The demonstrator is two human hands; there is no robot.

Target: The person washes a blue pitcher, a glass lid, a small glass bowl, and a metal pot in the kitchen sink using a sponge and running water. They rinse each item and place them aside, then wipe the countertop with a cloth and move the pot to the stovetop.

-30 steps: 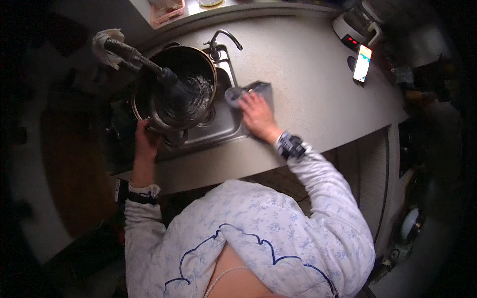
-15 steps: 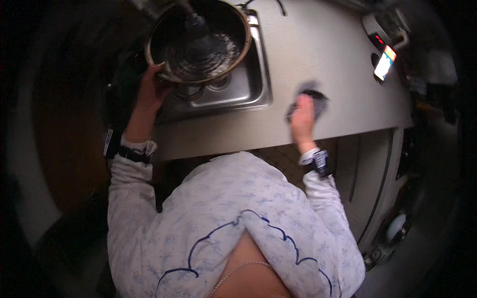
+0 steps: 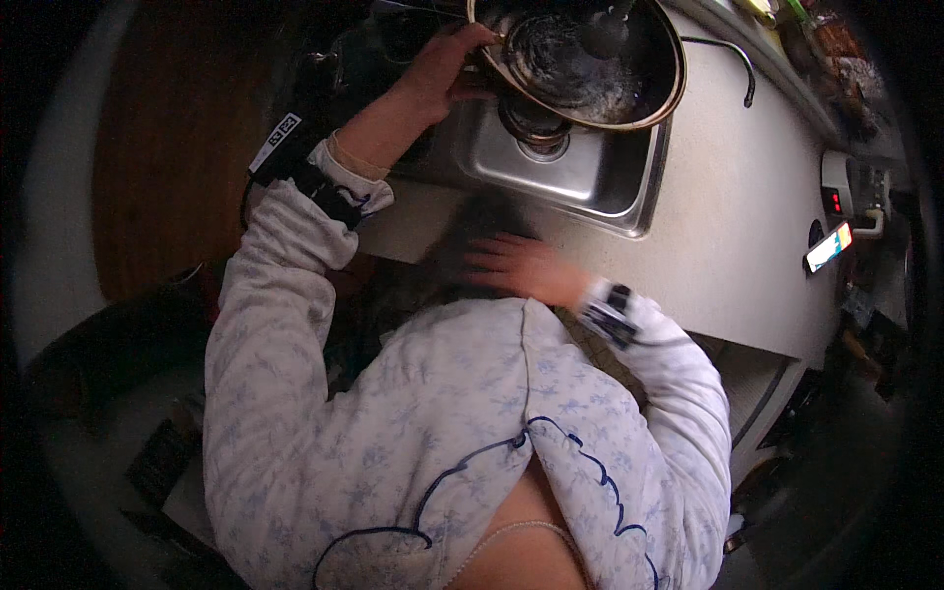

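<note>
A large dark round pan (image 3: 629, 103) with a pale rim is over the sink (image 3: 580, 187), with water swirling inside it. My left hand (image 3: 444, 74) is closed on the pan's rim at its near left side. A dark spout or sprayer (image 3: 602, 37) reaches down into the pan. By the counter's front edge, my right hand (image 3: 526, 265) presses a dark grey cloth (image 3: 482, 224), smeared by motion. The fingers lie over the cloth, and part of it hangs in shadow below the edge.
The pale countertop (image 3: 747, 187) stretches to the right of the sink. A lit phone (image 3: 828, 248) leans near its right end, beside a white appliance (image 3: 838, 187) with red digits. A black curved hose or cord (image 3: 744, 74) lies behind the sink.
My right hand has swept the cloth leftward from the counter right of the sink to the front edge before it. The view has shifted; my left hand keeps its hold on the pan.
</note>
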